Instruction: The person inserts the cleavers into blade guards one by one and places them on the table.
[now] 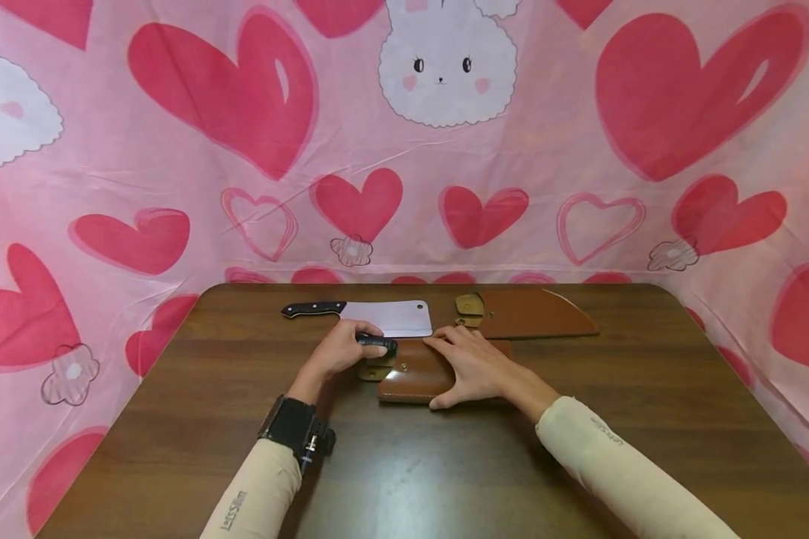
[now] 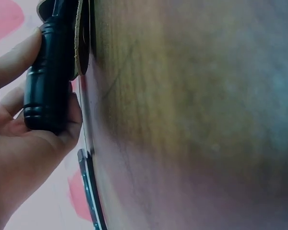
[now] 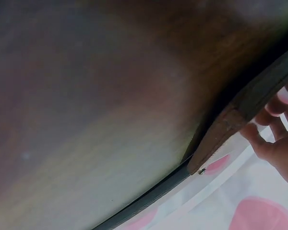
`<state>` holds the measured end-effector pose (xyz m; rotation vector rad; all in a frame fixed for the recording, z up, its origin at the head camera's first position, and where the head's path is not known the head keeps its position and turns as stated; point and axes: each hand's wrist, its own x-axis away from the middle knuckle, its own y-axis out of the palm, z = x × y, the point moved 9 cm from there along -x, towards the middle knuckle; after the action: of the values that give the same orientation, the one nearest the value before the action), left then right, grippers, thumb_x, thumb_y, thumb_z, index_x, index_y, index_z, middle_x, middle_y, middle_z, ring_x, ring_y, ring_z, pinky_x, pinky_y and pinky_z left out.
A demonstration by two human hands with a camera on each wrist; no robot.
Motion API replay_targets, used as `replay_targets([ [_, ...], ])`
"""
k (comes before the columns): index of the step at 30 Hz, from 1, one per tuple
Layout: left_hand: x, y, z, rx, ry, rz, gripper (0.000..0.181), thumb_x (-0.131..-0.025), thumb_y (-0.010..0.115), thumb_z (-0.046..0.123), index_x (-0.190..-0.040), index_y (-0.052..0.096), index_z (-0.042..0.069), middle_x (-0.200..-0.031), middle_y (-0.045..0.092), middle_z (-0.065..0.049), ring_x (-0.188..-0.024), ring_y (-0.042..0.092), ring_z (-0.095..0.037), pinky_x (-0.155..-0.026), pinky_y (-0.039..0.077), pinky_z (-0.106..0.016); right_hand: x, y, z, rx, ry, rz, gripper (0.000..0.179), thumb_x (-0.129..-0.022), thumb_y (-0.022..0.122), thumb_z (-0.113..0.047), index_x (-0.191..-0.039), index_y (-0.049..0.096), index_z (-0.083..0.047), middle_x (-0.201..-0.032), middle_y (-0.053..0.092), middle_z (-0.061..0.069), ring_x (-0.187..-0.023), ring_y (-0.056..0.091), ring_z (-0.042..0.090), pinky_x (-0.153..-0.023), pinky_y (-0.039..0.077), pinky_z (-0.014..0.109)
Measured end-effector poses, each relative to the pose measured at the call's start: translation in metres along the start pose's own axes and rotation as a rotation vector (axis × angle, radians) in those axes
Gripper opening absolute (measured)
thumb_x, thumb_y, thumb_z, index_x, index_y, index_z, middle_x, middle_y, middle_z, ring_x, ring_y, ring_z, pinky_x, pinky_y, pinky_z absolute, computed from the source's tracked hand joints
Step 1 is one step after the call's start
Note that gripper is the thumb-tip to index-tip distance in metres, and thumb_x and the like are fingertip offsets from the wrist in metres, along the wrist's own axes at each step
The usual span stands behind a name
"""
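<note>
My left hand [image 1: 340, 350] grips a ridged black knife handle [image 2: 50, 79], thumb on one side and fingers curled round the other. The handle lies by the open end of a brown leather sheath [image 1: 411, 383], next to its strap [image 1: 375, 373]; any blade is hidden. My right hand [image 1: 475, 368] holds the sheath across its width, fingers at the far edge and thumb at the near edge. In the right wrist view, the fingers [image 3: 278, 115] lie along the edge of the sheath [image 3: 221, 132].
Just behind the sheath lies a cleaver [image 1: 387, 318] with a riveted black handle, pointing left. A second brown sheath [image 1: 532, 313] with a tan strap lies at the back right. The wooden table [image 1: 195, 419] ends at a pink heart-print cloth [image 1: 418, 224].
</note>
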<state>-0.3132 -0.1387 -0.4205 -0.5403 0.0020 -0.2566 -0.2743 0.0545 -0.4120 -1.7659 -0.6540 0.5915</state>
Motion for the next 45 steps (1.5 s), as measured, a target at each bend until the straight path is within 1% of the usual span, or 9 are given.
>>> replay_targets([
  [9,0.0,0.002,-0.002,-0.041,-0.015,-0.024,0.021,-0.086,0.081,0.007,-0.104,0.075,0.001,-0.098,0.069,-0.009,-0.092,0.061,-0.024,-0.087,0.048,-0.041,0.003,0.004,-0.003,0.024,-0.007,-0.016,0.106,-0.068,0.081,-0.07,-0.151,0.047,-0.012,-0.144,0.046,0.008,-0.133,0.041,0.033,-0.106,0.034,0.062],
  [15,-0.001,0.004,-0.002,-0.05,-0.029,-0.018,0.021,-0.086,0.081,0.008,-0.105,0.074,0.001,-0.099,0.069,-0.009,-0.094,0.06,-0.025,-0.089,0.047,-0.042,0.004,0.005,-0.003,0.024,0.001,-0.018,0.106,-0.069,0.08,-0.069,-0.152,0.046,-0.012,-0.145,0.046,0.009,-0.135,0.04,0.034,-0.106,0.034,0.065],
  [26,-0.002,0.004,-0.004,-0.046,-0.05,-0.026,0.02,-0.087,0.081,0.009,-0.105,0.074,0.003,-0.099,0.068,-0.008,-0.093,0.06,-0.025,-0.088,0.047,-0.042,0.004,0.006,-0.001,0.022,0.014,-0.039,0.107,-0.07,0.079,-0.071,-0.153,0.045,-0.013,-0.147,0.044,0.009,-0.137,0.038,0.034,-0.108,0.032,0.066],
  [28,-0.003,0.004,-0.004,-0.06,-0.038,-0.033,0.02,-0.087,0.081,0.01,-0.105,0.074,0.004,-0.099,0.068,-0.008,-0.093,0.06,-0.024,-0.088,0.047,-0.042,0.005,0.006,-0.001,0.029,0.006,-0.046,0.108,-0.07,0.077,-0.073,-0.154,0.044,-0.013,-0.148,0.044,0.009,-0.138,0.037,0.034,-0.109,0.031,0.064],
  [30,-0.003,0.005,-0.003,-0.077,-0.013,-0.048,0.021,-0.087,0.08,0.01,-0.107,0.074,0.004,-0.1,0.069,-0.007,-0.095,0.06,-0.024,-0.091,0.047,-0.043,0.006,0.006,-0.002,0.03,-0.009,-0.049,0.108,-0.071,0.076,-0.075,-0.153,0.044,-0.013,-0.149,0.044,0.009,-0.139,0.036,0.033,-0.11,0.03,0.062],
  [33,-0.003,0.005,-0.001,-0.096,0.041,-0.07,0.023,-0.088,0.079,0.012,-0.109,0.074,0.003,-0.102,0.071,-0.007,-0.099,0.062,-0.024,-0.094,0.047,-0.045,0.007,0.003,0.0,0.026,-0.02,-0.043,0.106,-0.073,0.073,-0.078,-0.153,0.046,-0.014,-0.149,0.044,0.009,-0.14,0.036,0.034,-0.112,0.029,0.06],
  [35,-0.002,0.003,0.002,-0.099,0.086,-0.08,0.025,-0.09,0.077,0.012,-0.111,0.073,0.0,-0.104,0.071,-0.009,-0.102,0.063,-0.026,-0.095,0.047,-0.046,0.008,-0.001,0.003,0.01,-0.014,-0.026,0.102,-0.074,0.071,-0.077,-0.151,0.047,-0.014,-0.149,0.045,0.009,-0.14,0.036,0.034,-0.112,0.028,0.06],
  [40,-0.003,-0.01,0.006,-0.073,0.161,-0.057,0.031,-0.092,0.074,0.012,-0.117,0.069,-0.005,-0.112,0.07,-0.018,-0.106,0.064,-0.032,-0.096,0.05,-0.049,0.007,-0.015,0.016,-0.032,0.019,0.012,0.099,-0.078,0.07,-0.075,-0.151,0.047,-0.013,-0.149,0.046,0.008,-0.141,0.036,0.031,-0.114,0.024,0.061],
  [45,-0.006,-0.023,0.007,-0.036,0.171,-0.009,0.034,-0.093,0.073,0.012,-0.122,0.067,-0.006,-0.118,0.068,-0.02,-0.111,0.063,-0.034,-0.099,0.048,-0.05,0.01,-0.028,0.031,-0.063,0.056,0.042,0.1,-0.077,0.071,-0.074,-0.152,0.046,-0.013,-0.151,0.045,0.01,-0.141,0.035,0.032,-0.114,0.022,0.064],
])
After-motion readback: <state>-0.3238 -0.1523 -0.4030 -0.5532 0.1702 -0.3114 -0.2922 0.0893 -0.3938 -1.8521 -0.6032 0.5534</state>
